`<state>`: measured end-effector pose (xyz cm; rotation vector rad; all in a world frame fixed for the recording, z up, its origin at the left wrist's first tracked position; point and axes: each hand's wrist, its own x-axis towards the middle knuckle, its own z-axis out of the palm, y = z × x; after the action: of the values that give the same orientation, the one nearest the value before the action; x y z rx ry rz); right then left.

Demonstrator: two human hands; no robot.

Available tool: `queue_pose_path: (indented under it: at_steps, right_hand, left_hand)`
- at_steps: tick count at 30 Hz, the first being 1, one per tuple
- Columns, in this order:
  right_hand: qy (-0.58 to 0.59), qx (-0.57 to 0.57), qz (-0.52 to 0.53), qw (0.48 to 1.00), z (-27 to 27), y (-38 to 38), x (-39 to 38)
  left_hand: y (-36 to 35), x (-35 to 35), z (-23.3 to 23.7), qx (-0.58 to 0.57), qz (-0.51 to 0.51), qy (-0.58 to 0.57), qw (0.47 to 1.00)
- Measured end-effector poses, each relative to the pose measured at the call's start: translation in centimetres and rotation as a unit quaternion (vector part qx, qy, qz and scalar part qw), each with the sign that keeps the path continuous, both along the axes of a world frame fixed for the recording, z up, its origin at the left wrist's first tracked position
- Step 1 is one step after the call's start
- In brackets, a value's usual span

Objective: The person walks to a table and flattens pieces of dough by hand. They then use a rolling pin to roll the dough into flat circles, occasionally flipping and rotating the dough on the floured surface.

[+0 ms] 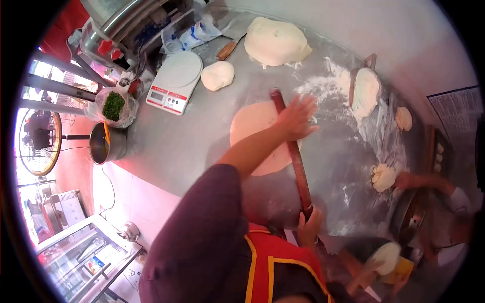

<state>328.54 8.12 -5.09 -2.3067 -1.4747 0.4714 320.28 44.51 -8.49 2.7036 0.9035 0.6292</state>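
A long reddish-brown rolling pin lies across a flattened sheet of dough on the grey metal table. My left hand rests flat on the pin's upper part, fingers stretched out and spread. Close to my body, my right hand is closed around the pin's lower end. Beyond the sheet sit a small ball of dough and a large mound of dough. A scraper with a wooden handle lies between them, near the back edge.
A white kitchen scale stands at the left, by a bag of chopped greens and a metal pot. Loose flour and a floury oval container are at the right. Another person's hand touches a dough piece.
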Motion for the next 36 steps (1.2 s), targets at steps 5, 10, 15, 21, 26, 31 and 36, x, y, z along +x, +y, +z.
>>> queue_pose_path:
  at_steps: [5,10,15,21,26,31,36]
  right_hand:
    - [0.058,-0.022,-0.037,0.997,-0.5,1.2,2.8]
    - [-0.009,0.056,0.169,0.984,1.2,3.7,8.8]
    - [-0.107,0.111,0.377,0.913,3.6,16.1,8.5]
    - [-0.072,0.174,0.508,0.841,-0.8,23.9,-1.0]
    - [-0.132,0.199,0.509,0.827,-2.9,32.0,-12.9]
    - [-0.088,0.315,0.489,0.808,-2.0,40.6,-23.4]
    - [-0.096,0.191,0.539,0.815,-0.9,35.5,-18.0]
  left_hand:
    - [0.5,4.1,0.4,-0.001,-0.013,-0.072,0.997]
    - [-3.3,-13.9,4.7,0.004,-0.074,0.025,0.997]
    - [-18.3,-25.7,4.3,-0.210,0.227,0.106,0.945]
    - [-32.7,-24.0,4.1,-0.328,0.458,-0.047,0.825]
    - [-32.9,-30.2,3.7,-0.248,0.533,-0.023,0.809]
    - [-28.3,-35.0,5.0,-0.188,0.508,0.024,0.840]
    - [-29.8,-34.2,3.9,-0.297,0.459,0.020,0.837]
